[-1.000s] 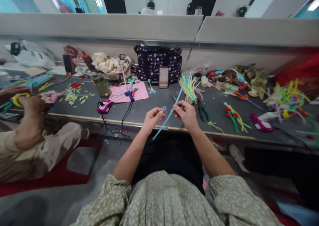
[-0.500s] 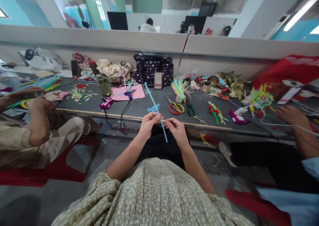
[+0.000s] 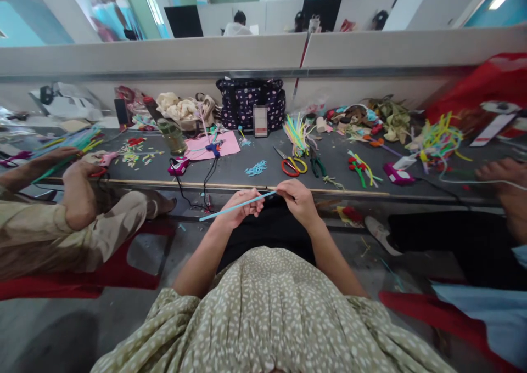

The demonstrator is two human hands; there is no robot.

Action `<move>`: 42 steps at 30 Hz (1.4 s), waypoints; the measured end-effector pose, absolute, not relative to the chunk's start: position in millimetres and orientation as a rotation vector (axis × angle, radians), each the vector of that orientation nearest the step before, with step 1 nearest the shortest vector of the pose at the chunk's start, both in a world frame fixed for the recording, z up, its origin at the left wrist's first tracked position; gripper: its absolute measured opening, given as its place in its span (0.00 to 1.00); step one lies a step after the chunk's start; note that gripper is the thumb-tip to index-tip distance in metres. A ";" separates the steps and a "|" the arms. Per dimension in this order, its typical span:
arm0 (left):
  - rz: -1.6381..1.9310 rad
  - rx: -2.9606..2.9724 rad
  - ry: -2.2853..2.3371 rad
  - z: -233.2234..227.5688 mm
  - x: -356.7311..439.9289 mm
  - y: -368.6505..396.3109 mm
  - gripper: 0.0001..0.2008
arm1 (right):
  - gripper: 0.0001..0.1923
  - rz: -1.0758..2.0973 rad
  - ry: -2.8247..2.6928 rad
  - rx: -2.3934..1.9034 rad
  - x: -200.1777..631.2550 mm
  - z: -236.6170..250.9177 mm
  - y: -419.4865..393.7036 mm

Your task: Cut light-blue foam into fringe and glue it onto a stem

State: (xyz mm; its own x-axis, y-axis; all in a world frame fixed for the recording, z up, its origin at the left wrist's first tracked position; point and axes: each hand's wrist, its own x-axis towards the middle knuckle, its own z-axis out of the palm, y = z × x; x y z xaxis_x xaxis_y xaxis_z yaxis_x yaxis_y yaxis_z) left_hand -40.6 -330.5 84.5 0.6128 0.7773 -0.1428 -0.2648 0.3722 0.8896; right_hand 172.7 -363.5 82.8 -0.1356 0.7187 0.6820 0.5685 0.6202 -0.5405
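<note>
Both hands (image 3: pixel 274 200) on blue pipe cleaner (image 3: pixel 234 208)

Pinching a thin light-blue fuzzy pipe cleaner (image 3: pixel 234 207), matt and fibrous, between bare left hand (image 3: pixel 242 205) and bare right hand (image 3: pixel 297 197). Lying on the dark grey matt smooth worktop (image 3: pixel 247 178) with its pale wood-looking front edge: red-and-yellow glossy plastic-handled scissors (image 3: pixel 291 164) with shiny metal blades, a flat matt pink paper sheet (image 3: pixel 228 145), and a dark soft cloth dotted bag (image 3: pixel 251 101).
</note>
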 end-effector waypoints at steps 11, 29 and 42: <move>0.595 0.950 0.665 95.8 -37.1 -339.5 0.14 | 0.11 0.089 -1.831 -1.093 170.4 85.8 -356.9; 0.985 0.830 0.690 82.6 -30.4 -328.7 0.11 | 0.10 0.314 -1.769 -1.314 143.3 72.1 -364.6; 1.179 0.944 0.807 71.7 -27.9 -328.8 0.13 | 0.13 0.752 -1.623 -1.372 125.3 66.2 -373.0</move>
State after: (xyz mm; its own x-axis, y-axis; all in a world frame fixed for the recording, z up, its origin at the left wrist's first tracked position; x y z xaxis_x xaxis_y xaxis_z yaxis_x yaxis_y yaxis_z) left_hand -27.9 -328.8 71.7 0.2056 0.9781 -0.0331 -0.3854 0.1120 0.9159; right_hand 125.3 -373.0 66.2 -0.0273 0.9735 0.2269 0.4567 0.2140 -0.8635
